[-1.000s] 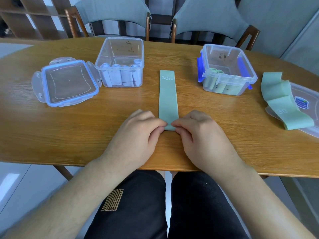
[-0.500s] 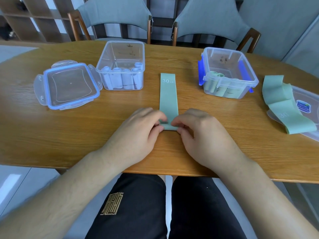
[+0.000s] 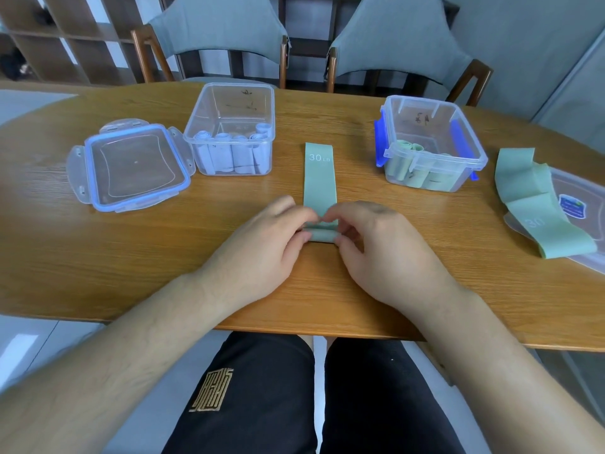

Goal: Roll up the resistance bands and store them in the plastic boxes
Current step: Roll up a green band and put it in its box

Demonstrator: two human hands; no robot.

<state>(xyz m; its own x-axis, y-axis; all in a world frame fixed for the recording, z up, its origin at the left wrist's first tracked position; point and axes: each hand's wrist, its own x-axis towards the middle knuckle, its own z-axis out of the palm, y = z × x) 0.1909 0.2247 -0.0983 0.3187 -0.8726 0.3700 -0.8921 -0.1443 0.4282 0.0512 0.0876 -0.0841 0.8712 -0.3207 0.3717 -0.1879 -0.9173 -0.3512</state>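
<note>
A green resistance band (image 3: 318, 178) marked "30 LB" lies flat on the wooden table (image 3: 98, 250), stretching away from me. Its near end is curled into a small roll. My left hand (image 3: 258, 250) and my right hand (image 3: 383, 253) pinch that roll from either side with their fingertips. A clear plastic box (image 3: 433, 144) with blue clips stands to the right and holds rolled green bands. Another clear box (image 3: 230, 129) to the left holds several pale blue rolls. A second loose green band (image 3: 530, 204) lies at the right.
A clear lid with a blue seal (image 3: 131, 167) lies left of the pale-roll box. Another lid (image 3: 576, 204) sits under the loose band at the right edge. Two grey chairs (image 3: 222, 31) stand behind the table. The table's front edge is close under my wrists.
The band's near end was flat under my fingertips; now it is turned over into a small roll, and the flat part is shorter. The camera has tilted slightly down.
</note>
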